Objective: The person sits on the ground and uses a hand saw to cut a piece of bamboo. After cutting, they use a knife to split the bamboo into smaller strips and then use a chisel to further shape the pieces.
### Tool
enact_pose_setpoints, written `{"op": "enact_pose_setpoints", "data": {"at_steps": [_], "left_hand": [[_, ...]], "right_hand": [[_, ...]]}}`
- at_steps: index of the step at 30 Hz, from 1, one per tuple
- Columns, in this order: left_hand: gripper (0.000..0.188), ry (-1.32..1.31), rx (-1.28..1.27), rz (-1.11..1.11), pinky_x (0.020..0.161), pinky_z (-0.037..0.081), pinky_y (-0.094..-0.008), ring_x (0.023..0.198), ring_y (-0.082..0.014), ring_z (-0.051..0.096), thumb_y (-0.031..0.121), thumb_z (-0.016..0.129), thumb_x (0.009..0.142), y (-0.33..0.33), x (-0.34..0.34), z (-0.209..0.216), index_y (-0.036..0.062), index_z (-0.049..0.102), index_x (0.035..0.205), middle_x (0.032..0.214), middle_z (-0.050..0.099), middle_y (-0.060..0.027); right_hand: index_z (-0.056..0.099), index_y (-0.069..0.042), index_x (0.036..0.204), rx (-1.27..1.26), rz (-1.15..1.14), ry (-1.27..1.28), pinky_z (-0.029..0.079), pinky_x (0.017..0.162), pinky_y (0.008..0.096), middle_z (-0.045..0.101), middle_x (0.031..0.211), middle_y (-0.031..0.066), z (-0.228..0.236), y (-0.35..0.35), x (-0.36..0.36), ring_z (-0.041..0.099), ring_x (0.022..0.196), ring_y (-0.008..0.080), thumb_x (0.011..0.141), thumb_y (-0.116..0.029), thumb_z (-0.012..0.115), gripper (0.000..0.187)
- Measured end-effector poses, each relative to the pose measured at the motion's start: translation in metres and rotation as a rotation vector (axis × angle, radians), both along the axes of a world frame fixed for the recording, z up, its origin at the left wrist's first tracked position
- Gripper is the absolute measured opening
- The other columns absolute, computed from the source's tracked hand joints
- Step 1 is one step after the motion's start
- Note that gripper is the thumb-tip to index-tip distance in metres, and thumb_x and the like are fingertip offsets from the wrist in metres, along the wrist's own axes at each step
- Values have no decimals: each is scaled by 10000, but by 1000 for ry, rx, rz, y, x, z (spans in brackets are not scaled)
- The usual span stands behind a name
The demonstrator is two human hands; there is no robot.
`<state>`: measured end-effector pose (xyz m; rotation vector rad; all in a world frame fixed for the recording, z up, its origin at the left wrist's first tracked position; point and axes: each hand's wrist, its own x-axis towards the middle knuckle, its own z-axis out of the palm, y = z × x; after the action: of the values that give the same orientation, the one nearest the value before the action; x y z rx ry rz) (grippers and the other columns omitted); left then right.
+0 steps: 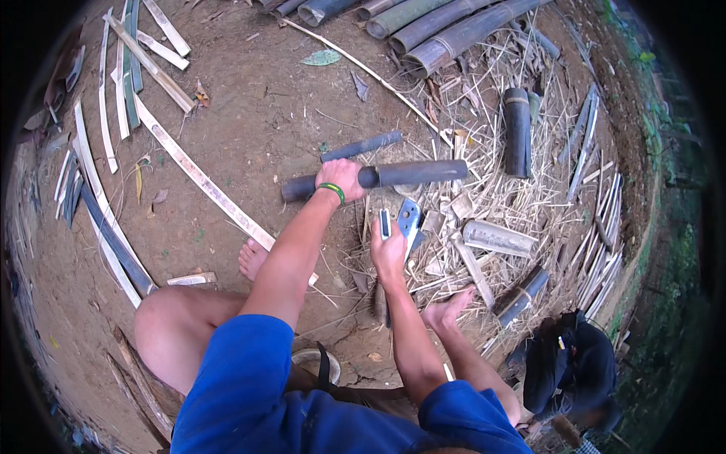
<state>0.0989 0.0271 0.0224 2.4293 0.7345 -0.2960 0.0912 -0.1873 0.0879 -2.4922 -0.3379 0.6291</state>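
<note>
My left hand [340, 180], with a green and yellow band at the wrist, is closed round a dark bamboo tube [423, 172] lying crosswise on the ground. A ring-like joint or cut marks the tube just right of my fingers. Below the tube, my right hand [388, 250] grips a bladed tool [409, 217] with a pale handle end and a holed, shiny metal plate. Its exact kind cannot be made out, and it is apart from the tube. Beyond my left hand rests a thinner dark bamboo piece [361, 146].
Several bamboo poles [461, 38] are stacked at the far side. Split strips [193, 170] spread across the left. Shavings [484, 144] litter the right, around a short upright-looking tube [517, 132] and a half-split piece [499, 237]. Dark cloth or a bag [571, 363] lies at lower right.
</note>
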Motion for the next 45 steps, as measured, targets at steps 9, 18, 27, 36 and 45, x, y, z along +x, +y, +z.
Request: {"op": "enact_pose_setpoints", "data": {"at_steps": [9, 18, 27, 36, 45], "left_hand": [[408, -103, 79, -59, 863, 585, -476, 940, -370, 723, 376, 786, 645, -4, -6, -8, 106, 729, 946, 951, 744, -184], [536, -110, 51, -93, 853, 579, -490, 945, -381, 717, 373, 809, 644, -7, -20, 3, 81, 688, 1076, 967, 736, -197], [417, -237, 313, -4, 828, 566, -460, 954, -342, 697, 174, 798, 672, -41, -23, -16, 89, 632, 1045, 989, 700, -129], [374, -183, 269, -6, 812, 590, -471, 939, -362, 705, 173, 782, 649, -36, -20, -22, 72, 652, 985, 997, 715, -166], [350, -80, 170, -10, 797, 600, -458, 913, -339, 735, 192, 776, 715, -20, -8, -13, 71, 647, 1017, 971, 728, -152]], "right_hand": [[703, 47, 1014, 85, 88, -74, 544, 751, 507, 702, 826, 292, -15, 3, 15, 709, 814, 464, 965, -340, 664, 392], [702, 31, 963, 119, -20, -15, 532, 742, 543, 684, 822, 321, -10, 10, 0, 692, 819, 495, 969, -403, 643, 438], [702, 33, 982, 117, -41, -29, 533, 741, 538, 690, 817, 316, -18, 8, 3, 694, 820, 493, 969, -410, 636, 448], [680, 42, 955, 74, -84, 61, 530, 709, 526, 687, 777, 286, 13, -46, -49, 697, 775, 476, 977, -390, 635, 435], [681, 20, 1010, 103, -27, -70, 529, 691, 531, 689, 815, 295, 7, -55, -50, 688, 787, 492, 972, -375, 646, 398]]}}
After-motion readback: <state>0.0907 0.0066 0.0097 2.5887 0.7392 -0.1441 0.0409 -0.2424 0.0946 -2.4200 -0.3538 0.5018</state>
